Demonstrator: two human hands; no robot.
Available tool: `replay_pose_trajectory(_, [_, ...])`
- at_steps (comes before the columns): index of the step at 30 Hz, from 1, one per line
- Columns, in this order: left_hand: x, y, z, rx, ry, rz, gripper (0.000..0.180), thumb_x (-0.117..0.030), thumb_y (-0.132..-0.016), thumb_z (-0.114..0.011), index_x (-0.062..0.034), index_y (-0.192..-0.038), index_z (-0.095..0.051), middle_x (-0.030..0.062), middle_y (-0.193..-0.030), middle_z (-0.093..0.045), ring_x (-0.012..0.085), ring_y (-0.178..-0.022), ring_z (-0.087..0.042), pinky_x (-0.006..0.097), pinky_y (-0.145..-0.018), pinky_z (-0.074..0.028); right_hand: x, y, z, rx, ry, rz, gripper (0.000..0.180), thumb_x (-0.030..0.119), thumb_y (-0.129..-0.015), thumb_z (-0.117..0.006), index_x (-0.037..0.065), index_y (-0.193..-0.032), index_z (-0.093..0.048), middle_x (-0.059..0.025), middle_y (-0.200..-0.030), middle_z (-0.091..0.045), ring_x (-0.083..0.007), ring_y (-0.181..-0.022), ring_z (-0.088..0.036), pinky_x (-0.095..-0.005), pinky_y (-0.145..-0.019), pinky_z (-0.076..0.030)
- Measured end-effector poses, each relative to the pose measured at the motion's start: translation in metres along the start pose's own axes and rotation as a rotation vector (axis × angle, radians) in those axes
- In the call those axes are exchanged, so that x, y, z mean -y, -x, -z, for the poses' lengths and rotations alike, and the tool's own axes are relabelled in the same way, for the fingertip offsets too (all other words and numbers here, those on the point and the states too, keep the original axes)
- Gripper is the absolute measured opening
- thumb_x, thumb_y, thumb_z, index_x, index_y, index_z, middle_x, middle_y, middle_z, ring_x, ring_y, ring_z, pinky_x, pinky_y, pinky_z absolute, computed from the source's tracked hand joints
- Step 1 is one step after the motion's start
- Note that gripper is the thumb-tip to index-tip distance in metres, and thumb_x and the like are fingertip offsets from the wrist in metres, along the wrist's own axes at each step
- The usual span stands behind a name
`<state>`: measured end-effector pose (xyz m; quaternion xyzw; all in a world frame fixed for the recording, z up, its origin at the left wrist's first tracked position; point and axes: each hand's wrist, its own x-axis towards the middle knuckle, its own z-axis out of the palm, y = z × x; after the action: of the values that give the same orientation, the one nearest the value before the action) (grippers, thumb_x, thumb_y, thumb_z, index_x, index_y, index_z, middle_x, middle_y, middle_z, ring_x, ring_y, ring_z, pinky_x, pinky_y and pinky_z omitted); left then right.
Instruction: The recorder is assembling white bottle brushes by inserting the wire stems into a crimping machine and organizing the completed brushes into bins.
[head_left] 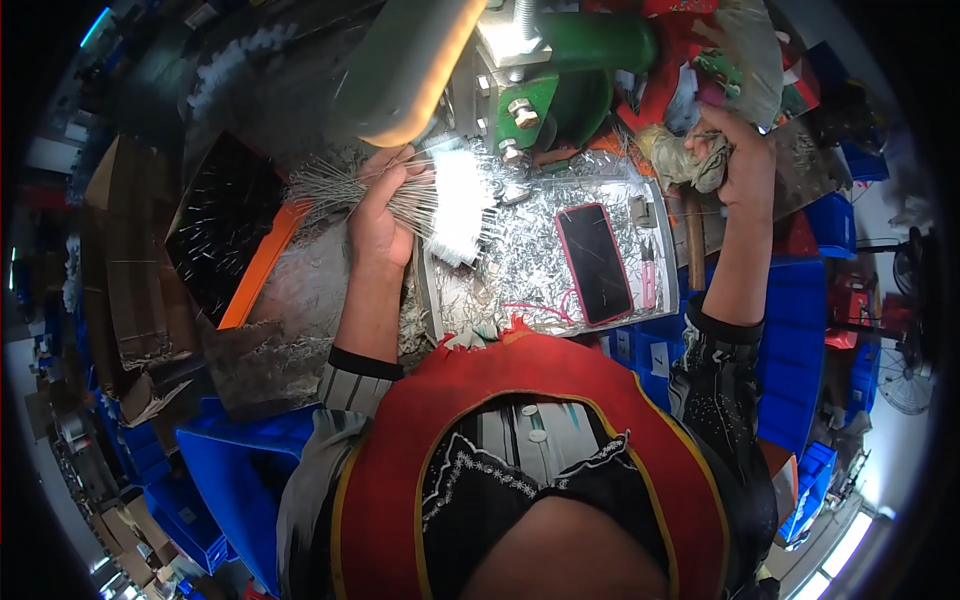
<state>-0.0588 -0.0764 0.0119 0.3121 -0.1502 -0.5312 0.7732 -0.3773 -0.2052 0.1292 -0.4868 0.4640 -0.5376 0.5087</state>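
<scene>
My left hand is closed around a fanned bundle of thin metal wires. Their right ends merge into a bright white, glaring mass under the lamp, too overexposed to make out. At the upper right my right hand is closed on a crumpled, pale yellowish cloth, just beside a red patterned fabric. Between the hands lies a shallow white tray strewn with small shiny metal scraps. On it rest a dark phone in a pink case and a pink-handled cutting tool.
A green machine with bolts stands ahead, and a lit lamp hangs over the bench. An orange-edged black box of thin pieces is at left. A wooden handle lies right of the tray. Blue bins flank me.
</scene>
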Motion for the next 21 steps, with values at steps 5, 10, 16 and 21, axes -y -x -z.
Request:
replay_pose_trajectory(5, [-0.001,-0.001,0.005,0.071,-0.070,0.064,0.013,0.002,-0.078,-0.049,-0.0006,-0.090,-0.052,0.0150,-0.096,-0.056,0.0245,-0.087,-0.056,0.036,-0.083,-0.045,-0.004,0.006,-0.004,-0.033,-0.030,-0.008,0.015,0.009,-0.070,-0.058,-0.005,-0.065,-0.057,-0.0140,-0.060,-0.055,-0.0178,-0.053,-0.053,-0.0266,-0.052,-0.043])
replay_pose_trajectory(10, [0.004,0.000,0.009,-0.004,0.095,-0.005,0.015,0.005,-0.074,-0.050,0.0005,-0.088,-0.052,0.0140,-0.094,-0.056,0.0232,-0.085,-0.057,0.035,-0.081,-0.045,-0.009,0.004,-0.002,0.002,-0.051,0.030,0.012,0.006,-0.068,-0.059,-0.005,-0.071,-0.057,-0.0129,-0.062,-0.056,-0.0191,-0.052,-0.055,-0.0272,-0.049,-0.044])
replay_pose_trajectory(16, [0.007,-0.001,0.004,-0.055,0.125,-0.044,0.015,0.006,-0.074,-0.049,0.0000,-0.087,-0.052,0.0149,-0.093,-0.056,0.0245,-0.088,-0.056,0.036,-0.083,-0.045,-0.015,0.009,-0.004,0.000,-0.047,0.037,0.012,0.005,-0.069,-0.058,-0.006,-0.073,-0.057,-0.0135,-0.063,-0.057,-0.0193,-0.053,-0.055,-0.0266,-0.047,-0.043])
replay_pose_trajectory(21, [0.007,0.000,0.003,-0.086,0.103,-0.051,0.014,0.005,-0.075,-0.049,-0.0006,-0.087,-0.052,0.0151,-0.093,-0.056,0.0250,-0.089,-0.056,0.036,-0.082,-0.045,-0.030,0.006,0.002,0.084,-0.136,0.059,0.009,0.003,-0.069,-0.059,-0.004,-0.074,-0.057,-0.0119,-0.064,-0.057,-0.0196,-0.053,-0.055,-0.0272,-0.046,-0.043])
